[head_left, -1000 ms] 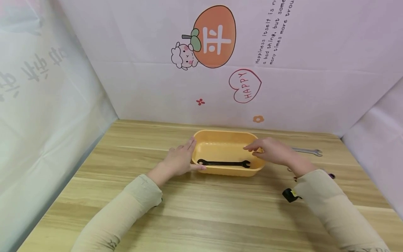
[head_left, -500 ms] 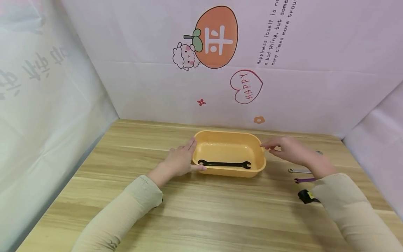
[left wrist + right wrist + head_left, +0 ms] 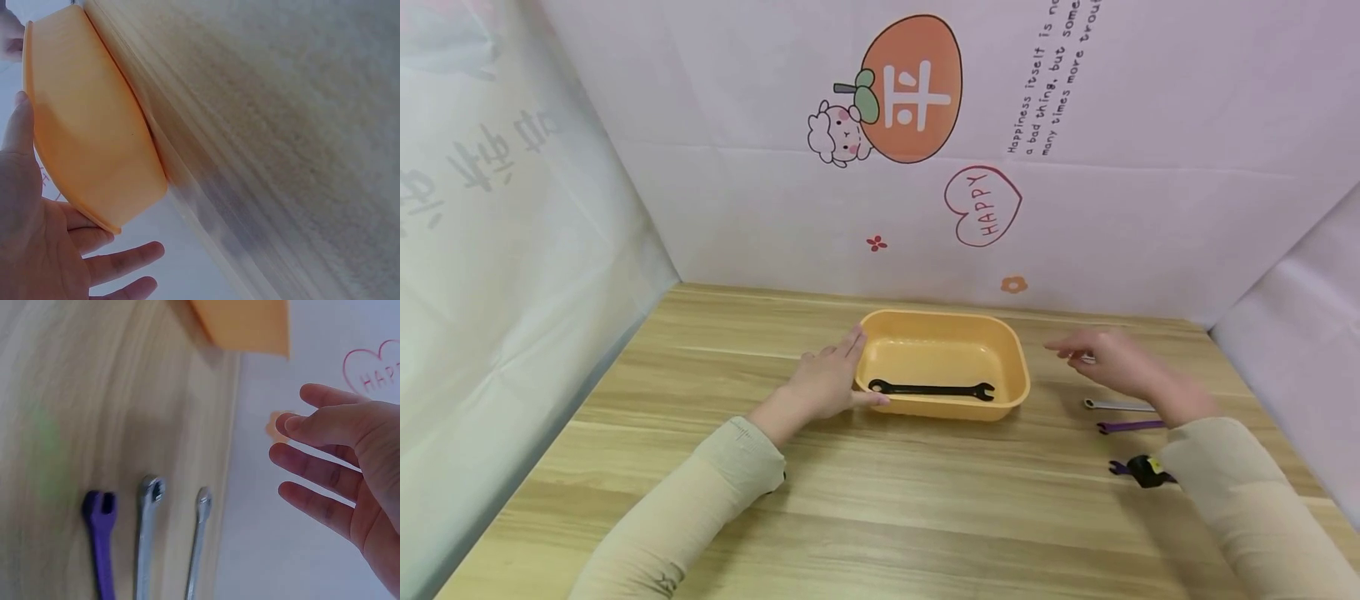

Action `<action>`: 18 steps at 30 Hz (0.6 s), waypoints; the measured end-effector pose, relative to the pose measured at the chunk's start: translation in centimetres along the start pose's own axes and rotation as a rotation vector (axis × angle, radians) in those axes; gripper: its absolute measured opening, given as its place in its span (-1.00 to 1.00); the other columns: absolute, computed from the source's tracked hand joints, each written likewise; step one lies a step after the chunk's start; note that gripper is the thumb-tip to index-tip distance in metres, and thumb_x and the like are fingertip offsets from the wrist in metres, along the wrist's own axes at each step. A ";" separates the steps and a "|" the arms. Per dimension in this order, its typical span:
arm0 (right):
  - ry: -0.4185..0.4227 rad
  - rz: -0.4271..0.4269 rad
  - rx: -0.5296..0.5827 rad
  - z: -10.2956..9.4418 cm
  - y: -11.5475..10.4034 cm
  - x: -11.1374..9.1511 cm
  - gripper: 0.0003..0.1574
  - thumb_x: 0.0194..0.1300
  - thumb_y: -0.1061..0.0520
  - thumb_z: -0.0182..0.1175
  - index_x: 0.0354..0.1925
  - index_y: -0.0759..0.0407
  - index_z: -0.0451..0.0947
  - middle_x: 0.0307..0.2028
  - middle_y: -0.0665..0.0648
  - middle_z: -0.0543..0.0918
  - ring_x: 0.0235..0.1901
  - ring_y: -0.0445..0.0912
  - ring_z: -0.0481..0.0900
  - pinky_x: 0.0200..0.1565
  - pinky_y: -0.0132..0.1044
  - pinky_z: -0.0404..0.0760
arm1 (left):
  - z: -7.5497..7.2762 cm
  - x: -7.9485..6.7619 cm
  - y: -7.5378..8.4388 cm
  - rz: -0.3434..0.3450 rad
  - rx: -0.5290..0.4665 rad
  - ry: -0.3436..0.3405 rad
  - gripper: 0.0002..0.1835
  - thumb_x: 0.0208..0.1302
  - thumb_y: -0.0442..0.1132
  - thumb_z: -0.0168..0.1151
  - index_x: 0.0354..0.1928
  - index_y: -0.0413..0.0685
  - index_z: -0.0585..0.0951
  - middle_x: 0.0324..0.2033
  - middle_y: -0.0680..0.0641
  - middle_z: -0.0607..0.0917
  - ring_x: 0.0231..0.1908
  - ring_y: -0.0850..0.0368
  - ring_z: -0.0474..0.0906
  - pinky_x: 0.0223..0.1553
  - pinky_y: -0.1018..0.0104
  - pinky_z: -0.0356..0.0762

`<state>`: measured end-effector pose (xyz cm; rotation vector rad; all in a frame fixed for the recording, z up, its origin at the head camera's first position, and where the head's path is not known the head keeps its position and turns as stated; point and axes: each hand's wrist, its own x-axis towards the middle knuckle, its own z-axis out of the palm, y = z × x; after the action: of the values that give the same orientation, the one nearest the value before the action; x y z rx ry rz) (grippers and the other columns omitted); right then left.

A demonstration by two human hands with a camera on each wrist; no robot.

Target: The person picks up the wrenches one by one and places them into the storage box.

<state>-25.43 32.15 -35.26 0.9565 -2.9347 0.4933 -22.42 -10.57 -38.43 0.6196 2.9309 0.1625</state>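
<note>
My left hand grips the left end of a yellow-orange plastic box, thumb along the front rim and fingers at the back corner. The left wrist view shows the thumb on the rim and two fingers spread free. A black combination wrench lies inside the box along its front wall. To the right of the box, my right hand hovers with nothing in its loosely bent fingers. Near it lie a silver wrench, a thinner silver wrench and a purple wrench.
Another dark purple wrench end shows beside the black wrist camera on the right sleeve. The wooden tabletop meets a printed white backdrop behind the box. White sheets also hang at both sides.
My right hand has moved from over the box's right end out to the right, uncovering the wrench ends there. The left hand, box and black wrench have stayed in place.
</note>
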 end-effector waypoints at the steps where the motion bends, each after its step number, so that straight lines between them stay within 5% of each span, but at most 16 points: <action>1: -0.006 0.008 -0.001 0.2 0.3 -0.1 -0.55 0.28 0.46 0.28 0.14 0.35 0.66 -0.16 0.20 0.76 -0.18 0.08 0.71 -0.18 0.01 0.68 | 0.0 0.0 0.0 -0.001 0.001 0.000 0.27 0.22 0.60 0.03 0.64 -0.18 -0.08 0.63 -0.10 -0.12 0.40 -0.27 0.33 0.25 -0.39 0.31; 11: 0.007 0.021 0.056 1.3 3.3 -1.0 -0.45 0.23 0.54 0.24 0.21 0.49 0.55 -0.05 0.39 0.73 -0.12 0.23 0.71 -0.07 0.15 0.65 | 0.1 0.0 -0.1 -0.006 -0.005 -0.006 0.26 0.22 0.59 0.04 0.64 -0.17 -0.09 0.63 -0.09 -0.11 0.40 -0.28 0.32 0.25 -0.40 0.29; 18: -0.011 0.090 0.055 1.4 5.2 -1.6 -0.43 0.25 0.55 0.18 0.23 0.41 0.58 0.06 0.43 0.67 -0.02 0.32 0.66 -0.01 0.24 0.60 | -0.1 -0.1 -0.1 -0.002 0.015 -0.008 0.25 0.22 0.60 0.01 0.64 -0.16 -0.08 0.63 -0.08 -0.13 0.39 -0.27 0.35 0.24 -0.39 0.32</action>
<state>-27.01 36.65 -38.34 0.8376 -2.9991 0.5770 -22.35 -10.74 -38.34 0.6180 2.9270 0.1381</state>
